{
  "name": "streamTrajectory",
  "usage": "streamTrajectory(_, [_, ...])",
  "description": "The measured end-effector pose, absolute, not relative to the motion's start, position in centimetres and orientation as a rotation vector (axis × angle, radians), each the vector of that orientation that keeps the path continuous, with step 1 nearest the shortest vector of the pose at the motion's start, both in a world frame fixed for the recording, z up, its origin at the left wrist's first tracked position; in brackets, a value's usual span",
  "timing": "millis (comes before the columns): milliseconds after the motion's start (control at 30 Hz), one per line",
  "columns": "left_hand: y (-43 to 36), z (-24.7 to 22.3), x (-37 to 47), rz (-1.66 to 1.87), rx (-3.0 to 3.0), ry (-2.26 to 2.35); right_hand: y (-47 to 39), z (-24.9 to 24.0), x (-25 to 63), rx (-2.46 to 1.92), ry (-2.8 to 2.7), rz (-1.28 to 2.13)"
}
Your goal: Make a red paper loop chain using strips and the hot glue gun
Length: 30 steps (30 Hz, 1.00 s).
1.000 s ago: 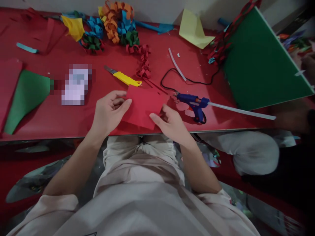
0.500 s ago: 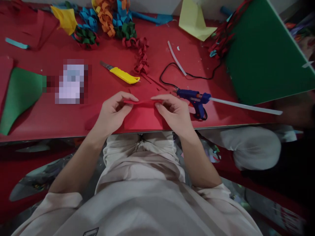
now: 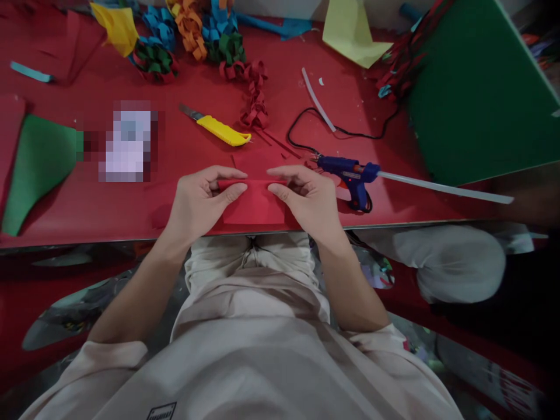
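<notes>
A sheet of red paper (image 3: 254,204) lies at the table's front edge, its far part folded over along a crease. My left hand (image 3: 202,195) pinches the left end of that fold between thumb and fingers. At the right end, my right hand (image 3: 305,195) grips it the same way. Just right of my right hand rests a blue glue gun (image 3: 350,170) with a long clear glue stick out of its back. A yellow utility knife (image 3: 223,130) with its blade out lies beyond my left hand.
Curled paper chains (image 3: 188,29) sit at the back of the red table (image 3: 131,216). A blurred-out phone-like object (image 3: 129,143) and green paper (image 3: 41,166) lie left. A green board (image 3: 485,93) stands right, near another person's leg (image 3: 464,262). A black cord (image 3: 363,137) trails behind the glue gun.
My thumbs have moved onto the near face of the fold, and the crease now runs straighter and flatter between my hands. The view has shifted slightly.
</notes>
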<state>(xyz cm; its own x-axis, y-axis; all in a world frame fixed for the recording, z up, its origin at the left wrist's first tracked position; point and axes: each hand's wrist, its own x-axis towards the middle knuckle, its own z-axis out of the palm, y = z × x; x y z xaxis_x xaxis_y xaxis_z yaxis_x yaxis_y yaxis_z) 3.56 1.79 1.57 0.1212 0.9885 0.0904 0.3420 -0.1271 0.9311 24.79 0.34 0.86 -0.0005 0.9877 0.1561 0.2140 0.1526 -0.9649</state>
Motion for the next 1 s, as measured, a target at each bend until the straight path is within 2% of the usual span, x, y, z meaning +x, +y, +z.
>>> streamTrajectory(233, [1.6,1.4,3.3,0.938,1.674,1.322,0.1,1.1,24.9,-1.265,-1.468,1.060])
streamTrajectory(467, [1.0,2.4,3.9,0.860,1.846,1.403,-0.1,1.5,23.9,-1.252,-1.565,0.945])
streamTrajectory(700, [1.6,2.0,1.9,0.820,1.831,1.237,0.5,0.8,25.7,-1.281,-1.505,1.017])
streamTrajectory(867, [1.7,1.2,0.4,0.810,2.208,0.910,0.7,0.6,26.3,-1.299,-1.344,1.006])
streamTrajectory(1000, [1.1,0.7,1.3,0.896,2.284,1.053,0.4,1.2,25.7,-1.257,-1.409,1.034])
